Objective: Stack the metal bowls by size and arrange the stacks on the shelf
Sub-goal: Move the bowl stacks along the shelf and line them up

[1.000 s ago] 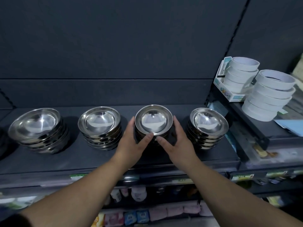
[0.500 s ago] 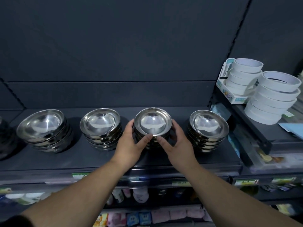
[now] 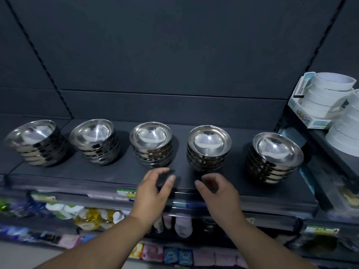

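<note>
Both hands hover over the shelf's [image 3: 77, 173] front edge, empty: left hand [image 3: 153, 189] and right hand [image 3: 217, 191] have loosely curled fingers and touch nothing. Five stacks of bowls stand beyond them: the near stack [image 3: 208, 150] just past the right hand, the middle stack [image 3: 151, 144] just past the left, the others further out. Polished steel looks stiff and slippery, and weighty when stacked. I'd cup a stack low on both sides.

Five upright shiny metal bowl stacks [image 3: 208, 148], spaced along dark shelf [image 3: 97, 175]
</note>
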Demonstrator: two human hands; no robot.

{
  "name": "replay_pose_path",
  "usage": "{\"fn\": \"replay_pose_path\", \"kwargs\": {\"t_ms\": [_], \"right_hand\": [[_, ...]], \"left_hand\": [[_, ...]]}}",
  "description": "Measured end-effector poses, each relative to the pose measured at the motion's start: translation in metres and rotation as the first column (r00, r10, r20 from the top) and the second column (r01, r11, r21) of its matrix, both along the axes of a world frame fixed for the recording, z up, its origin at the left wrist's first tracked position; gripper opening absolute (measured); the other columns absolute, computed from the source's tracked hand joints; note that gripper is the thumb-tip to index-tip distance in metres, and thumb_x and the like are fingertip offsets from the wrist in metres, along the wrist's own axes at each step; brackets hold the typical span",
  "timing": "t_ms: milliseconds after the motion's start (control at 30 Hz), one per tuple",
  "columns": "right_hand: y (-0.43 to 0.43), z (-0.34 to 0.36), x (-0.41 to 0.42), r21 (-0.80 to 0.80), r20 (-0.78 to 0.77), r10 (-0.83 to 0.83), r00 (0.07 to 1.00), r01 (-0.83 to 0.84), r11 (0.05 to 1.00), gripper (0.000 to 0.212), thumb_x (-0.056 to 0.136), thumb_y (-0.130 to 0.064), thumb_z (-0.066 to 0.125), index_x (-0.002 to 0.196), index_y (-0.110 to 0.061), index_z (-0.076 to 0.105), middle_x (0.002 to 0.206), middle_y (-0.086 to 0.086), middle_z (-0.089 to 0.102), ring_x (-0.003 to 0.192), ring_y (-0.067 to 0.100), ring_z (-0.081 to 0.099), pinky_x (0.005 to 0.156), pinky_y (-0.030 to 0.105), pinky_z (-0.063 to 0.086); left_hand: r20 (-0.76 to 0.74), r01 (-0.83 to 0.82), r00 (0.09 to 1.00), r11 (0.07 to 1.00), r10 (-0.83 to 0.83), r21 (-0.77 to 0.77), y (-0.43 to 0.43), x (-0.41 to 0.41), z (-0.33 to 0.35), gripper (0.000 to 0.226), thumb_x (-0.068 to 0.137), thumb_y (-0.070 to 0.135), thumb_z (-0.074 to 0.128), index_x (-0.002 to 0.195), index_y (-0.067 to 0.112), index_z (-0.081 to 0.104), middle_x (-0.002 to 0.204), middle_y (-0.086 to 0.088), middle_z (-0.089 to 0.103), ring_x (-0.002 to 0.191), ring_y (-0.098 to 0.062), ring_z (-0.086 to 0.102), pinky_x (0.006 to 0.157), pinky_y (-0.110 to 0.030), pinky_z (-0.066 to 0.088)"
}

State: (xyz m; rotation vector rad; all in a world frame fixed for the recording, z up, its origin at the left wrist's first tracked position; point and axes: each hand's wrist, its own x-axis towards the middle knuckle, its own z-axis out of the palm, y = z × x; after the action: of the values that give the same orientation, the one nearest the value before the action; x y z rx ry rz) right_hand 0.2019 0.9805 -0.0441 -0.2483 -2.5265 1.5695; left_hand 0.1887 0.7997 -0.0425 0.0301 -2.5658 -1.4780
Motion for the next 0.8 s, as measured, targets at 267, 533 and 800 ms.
{"fn": "replay_pose_path", "kwargs": {"t_ms": [267, 533, 800], "right_hand": [[-0.075, 0.021, -0.023, -0.322, 0.174, 0.115, 0.978, -0.054, 0.945, 0.057, 0.085, -0.049, 0.065, 0.134, -0.025, 0.049, 0.128, -0.013, 0.055, 0.117, 0.007, 0.053, 0.104, 0.027, 0.042], [-0.153, 0.024, -0.027, -0.310, 0.159, -0.253, 0.954, 0.292, 0.905, 0.051, 0.079, -0.070, 0.055, 0.069, -0.021, 0.047, 0.066, -0.002, 0.052, 0.070, 0.020, 0.052, 0.065, 0.033, 0.042], [-0.236, 0.032, -0.058, -0.289, 0.156, 0.040, 0.987, 0.007, 0.957, 0.033, 0.093, -0.043, 0.058, 0.120, -0.025, 0.062, 0.117, -0.012, 0.064, 0.109, 0.006, 0.057, 0.106, 0.037, 0.046]], "left_hand": [[0.108, -0.419, 0.908, 0.866, 0.405, 0.275, -0.101, -0.009, 0.014, 0.028, 0.095, 0.034, 0.055, 0.114, 0.014, 0.052, 0.100, 0.003, 0.059, 0.096, -0.020, 0.057, 0.084, -0.030, 0.041], [0.098, -0.401, 0.915, 0.855, 0.392, 0.327, -0.194, -0.042, 0.034, 0.051, 0.097, 0.042, 0.046, 0.141, 0.017, 0.038, 0.120, 0.003, 0.049, 0.115, -0.016, 0.048, 0.096, -0.027, 0.033], [0.172, -0.141, 0.982, 0.892, 0.073, 0.429, -0.227, -0.098, 0.037, 0.059, 0.092, 0.055, 0.036, 0.145, 0.030, 0.037, 0.146, 0.008, 0.045, 0.134, -0.013, 0.041, 0.114, -0.033, 0.028]]}}
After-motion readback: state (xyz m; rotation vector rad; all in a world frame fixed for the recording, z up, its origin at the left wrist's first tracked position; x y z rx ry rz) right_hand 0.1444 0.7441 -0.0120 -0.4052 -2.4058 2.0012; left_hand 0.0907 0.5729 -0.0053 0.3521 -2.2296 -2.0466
